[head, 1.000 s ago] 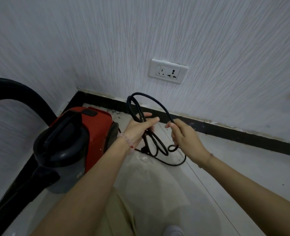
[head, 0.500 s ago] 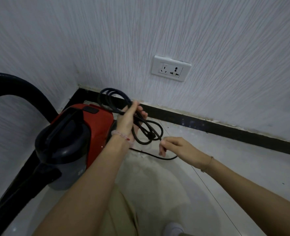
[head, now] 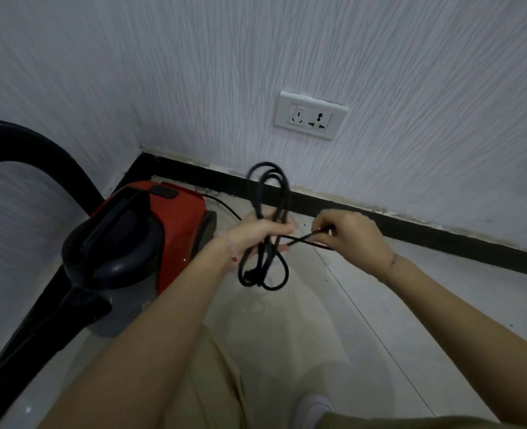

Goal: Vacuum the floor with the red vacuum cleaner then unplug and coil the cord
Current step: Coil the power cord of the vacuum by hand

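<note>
Right hand [head: 352, 239] lifted, fingers [head: 325, 223] pinching cord [head: 262, 258]; left hand [head: 254, 233] grips it.

This looks like a room in a home. The walls [head: 380, 57] carry white wallpaper with a fine streaked texture, and a white double socket [head: 311, 115] is set low in one of them. A black skirting board [head: 411, 226] runs along their foot and turns a corner. The floor [head: 380, 320] is laid with pale glossy tiles, and a red household vacuum cleaner [head: 169, 218] stands in that corner.
</note>
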Demonstrator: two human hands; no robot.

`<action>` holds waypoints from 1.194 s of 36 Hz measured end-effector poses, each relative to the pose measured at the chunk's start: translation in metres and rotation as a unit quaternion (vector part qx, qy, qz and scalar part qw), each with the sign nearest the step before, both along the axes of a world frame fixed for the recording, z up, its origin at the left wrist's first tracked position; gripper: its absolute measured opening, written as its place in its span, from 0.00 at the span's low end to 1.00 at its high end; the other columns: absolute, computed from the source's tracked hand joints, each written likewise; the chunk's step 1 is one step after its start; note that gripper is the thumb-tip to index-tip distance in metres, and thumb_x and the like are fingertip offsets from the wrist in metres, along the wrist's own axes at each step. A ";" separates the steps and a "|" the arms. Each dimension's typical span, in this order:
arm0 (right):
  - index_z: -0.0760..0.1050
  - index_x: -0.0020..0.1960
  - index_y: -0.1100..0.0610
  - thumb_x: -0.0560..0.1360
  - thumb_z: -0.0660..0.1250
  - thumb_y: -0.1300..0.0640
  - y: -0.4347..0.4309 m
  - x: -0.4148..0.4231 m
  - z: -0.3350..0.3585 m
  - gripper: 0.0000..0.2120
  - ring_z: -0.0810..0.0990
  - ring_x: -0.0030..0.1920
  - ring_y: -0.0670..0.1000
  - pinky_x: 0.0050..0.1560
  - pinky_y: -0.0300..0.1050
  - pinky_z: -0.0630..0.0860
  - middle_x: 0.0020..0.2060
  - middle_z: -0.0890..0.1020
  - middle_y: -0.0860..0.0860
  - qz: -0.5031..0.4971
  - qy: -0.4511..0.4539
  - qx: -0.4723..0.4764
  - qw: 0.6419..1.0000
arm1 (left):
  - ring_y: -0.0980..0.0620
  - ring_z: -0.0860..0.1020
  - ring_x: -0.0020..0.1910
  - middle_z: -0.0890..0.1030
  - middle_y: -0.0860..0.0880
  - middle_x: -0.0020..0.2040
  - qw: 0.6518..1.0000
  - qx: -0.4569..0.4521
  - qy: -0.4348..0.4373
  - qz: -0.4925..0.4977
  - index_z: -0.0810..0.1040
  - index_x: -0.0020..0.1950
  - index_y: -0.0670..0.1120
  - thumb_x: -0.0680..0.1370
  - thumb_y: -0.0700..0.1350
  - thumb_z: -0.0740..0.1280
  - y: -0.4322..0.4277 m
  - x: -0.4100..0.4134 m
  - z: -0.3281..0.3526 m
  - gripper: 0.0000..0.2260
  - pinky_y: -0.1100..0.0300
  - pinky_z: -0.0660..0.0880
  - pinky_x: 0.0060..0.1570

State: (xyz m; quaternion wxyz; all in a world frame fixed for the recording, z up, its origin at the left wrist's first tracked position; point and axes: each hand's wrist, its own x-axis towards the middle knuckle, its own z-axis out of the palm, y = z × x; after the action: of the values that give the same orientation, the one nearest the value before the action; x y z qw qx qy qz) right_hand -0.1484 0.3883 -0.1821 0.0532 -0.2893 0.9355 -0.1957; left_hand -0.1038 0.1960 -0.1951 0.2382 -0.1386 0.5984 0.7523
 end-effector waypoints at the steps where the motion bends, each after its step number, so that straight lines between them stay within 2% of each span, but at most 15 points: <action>1: 0.77 0.46 0.51 0.72 0.70 0.46 -0.008 0.002 0.005 0.09 0.76 0.37 0.45 0.39 0.45 0.74 0.37 0.78 0.41 0.004 0.026 -0.007 1.000 | 0.54 0.79 0.56 0.81 0.48 0.54 0.998 -0.047 0.029 -0.042 0.79 0.53 0.44 0.73 0.40 0.70 0.007 0.001 0.000 0.09 0.61 0.77 0.52; 4: 0.74 0.49 0.54 0.71 0.70 0.50 -0.021 0.005 0.014 0.12 0.78 0.37 0.50 0.40 0.49 0.76 0.31 0.74 0.39 0.005 0.025 -0.021 0.999 | 0.60 0.79 0.46 0.82 0.53 0.44 0.981 -0.137 0.101 -0.097 0.77 0.53 0.46 0.71 0.41 0.73 0.024 0.002 0.001 0.12 0.67 0.75 0.48; 7: 0.75 0.48 0.54 0.71 0.72 0.52 -0.015 0.004 0.015 0.10 0.77 0.37 0.47 0.41 0.44 0.75 0.34 0.78 0.44 -0.020 -0.097 -0.075 0.992 | 0.54 0.78 0.44 0.79 0.53 0.40 0.954 -0.258 0.129 -0.079 0.75 0.51 0.46 0.68 0.46 0.75 0.026 -0.001 -0.005 0.15 0.59 0.75 0.45; 10: 0.78 0.47 0.55 0.70 0.73 0.54 0.002 0.002 0.011 0.08 0.76 0.36 0.45 0.40 0.40 0.74 0.36 0.79 0.50 -0.056 -0.217 -0.148 0.963 | 0.53 0.80 0.41 0.82 0.53 0.38 0.933 -0.343 0.114 -0.011 0.77 0.43 0.50 0.69 0.48 0.73 0.014 -0.003 -0.007 0.07 0.56 0.77 0.48; 15: 0.79 0.46 0.54 0.72 0.71 0.63 0.025 0.003 0.001 0.06 0.81 0.44 0.43 0.50 0.37 0.75 0.41 0.82 0.49 -0.105 -0.327 -0.227 0.911 | 0.61 0.77 0.26 0.79 0.51 0.30 0.974 -0.149 0.069 0.153 0.78 0.36 0.45 0.73 0.47 0.71 -0.005 -0.006 0.000 0.08 0.68 0.74 0.37; 18: 0.79 0.46 0.57 0.73 0.69 0.63 0.021 0.008 -0.007 0.03 0.81 0.51 0.45 0.59 0.44 0.77 0.48 0.83 0.52 -0.099 -0.349 -0.215 0.907 | 0.57 0.77 0.29 0.76 0.52 0.30 0.968 0.098 -0.028 0.228 0.75 0.33 0.47 0.74 0.49 0.69 -0.013 -0.010 0.000 0.11 0.65 0.75 0.31; 20: 0.76 0.51 0.56 0.73 0.70 0.62 0.013 0.013 -0.013 0.08 0.80 0.55 0.45 0.60 0.44 0.77 0.54 0.81 0.50 -0.114 -0.348 -0.234 0.900 | 0.57 0.78 0.30 0.76 0.54 0.28 0.938 0.234 -0.072 0.243 0.74 0.33 0.49 0.75 0.50 0.67 -0.015 -0.013 -0.001 0.12 0.62 0.75 0.33; 22: 0.70 0.62 0.53 0.71 0.72 0.61 0.003 0.015 -0.016 0.22 0.76 0.60 0.46 0.54 0.40 0.77 0.59 0.76 0.48 -0.138 -0.333 -0.243 0.901 | 0.56 0.80 0.30 0.78 0.53 0.28 0.928 0.274 -0.084 0.236 0.75 0.34 0.48 0.76 0.50 0.65 -0.013 -0.012 0.002 0.12 0.61 0.75 0.37; 25: 0.59 0.73 0.45 0.71 0.71 0.64 -0.005 0.012 -0.016 0.37 0.69 0.64 0.45 0.58 0.42 0.73 0.65 0.67 0.44 -0.133 -0.325 -0.255 0.901 | 0.54 0.83 0.36 0.83 0.52 0.33 0.952 0.233 -0.073 0.186 0.77 0.38 0.47 0.77 0.51 0.63 -0.009 -0.009 0.004 0.11 0.59 0.72 0.40; 30: 0.64 0.72 0.50 0.74 0.59 0.71 0.000 0.001 -0.008 0.30 0.69 0.69 0.49 0.63 0.46 0.71 0.67 0.70 0.47 -0.190 -0.342 -0.352 0.850 | 0.55 0.83 0.39 0.85 0.52 0.37 0.987 0.110 -0.028 0.111 0.78 0.43 0.47 0.79 0.52 0.58 -0.015 -0.007 0.008 0.14 0.59 0.75 0.40; 33: 0.59 0.74 0.49 0.76 0.64 0.64 0.003 -0.008 -0.002 0.31 0.66 0.70 0.47 0.67 0.46 0.67 0.70 0.67 0.47 -0.194 -0.289 -0.310 0.885 | 0.57 0.83 0.42 0.86 0.50 0.45 0.998 -0.049 0.035 0.031 0.81 0.44 0.50 0.79 0.54 0.59 -0.016 -0.001 0.007 0.14 0.61 0.73 0.44; 36: 0.55 0.76 0.50 0.75 0.67 0.60 -0.004 -0.013 0.003 0.34 0.63 0.70 0.45 0.70 0.48 0.64 0.74 0.62 0.46 -0.175 -0.281 -0.278 0.902 | 0.59 0.82 0.44 0.86 0.52 0.46 0.989 -0.109 0.094 -0.025 0.81 0.44 0.52 0.79 0.53 0.58 -0.012 0.007 0.012 0.13 0.63 0.70 0.48; 38: 0.64 0.72 0.58 0.77 0.64 0.63 -0.010 -0.017 0.007 0.24 0.73 0.62 0.45 0.66 0.42 0.69 0.69 0.71 0.53 -0.162 -0.274 -0.271 0.909 | 0.61 0.82 0.44 0.85 0.53 0.47 0.986 -0.114 0.110 -0.045 0.80 0.46 0.52 0.80 0.52 0.58 -0.009 0.008 0.015 0.12 0.63 0.70 0.48; 40: 0.72 0.64 0.68 0.79 0.59 0.66 -0.016 -0.018 0.013 0.14 0.80 0.48 0.44 0.54 0.34 0.77 0.59 0.78 0.62 -0.138 -0.287 -0.273 0.908 | 0.62 0.82 0.44 0.85 0.54 0.47 0.985 -0.123 0.113 -0.050 0.80 0.46 0.53 0.80 0.52 0.58 -0.009 0.008 0.017 0.12 0.63 0.70 0.48; 43: 0.75 0.59 0.69 0.79 0.58 0.66 -0.021 -0.013 0.016 0.12 0.83 0.37 0.44 0.45 0.33 0.80 0.45 0.81 0.60 -0.119 -0.296 -0.303 0.898 | 0.58 0.82 0.47 0.85 0.55 0.48 0.979 -0.169 0.102 -0.050 0.81 0.51 0.51 0.80 0.53 0.58 -0.010 0.007 0.010 0.13 0.60 0.72 0.57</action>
State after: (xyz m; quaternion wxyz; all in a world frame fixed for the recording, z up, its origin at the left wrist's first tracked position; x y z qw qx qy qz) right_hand -0.1619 0.3670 -0.1662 0.2137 -0.1063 0.7992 -0.5516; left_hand -0.0966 0.1863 -0.1848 0.1861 -0.0698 0.7443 0.6376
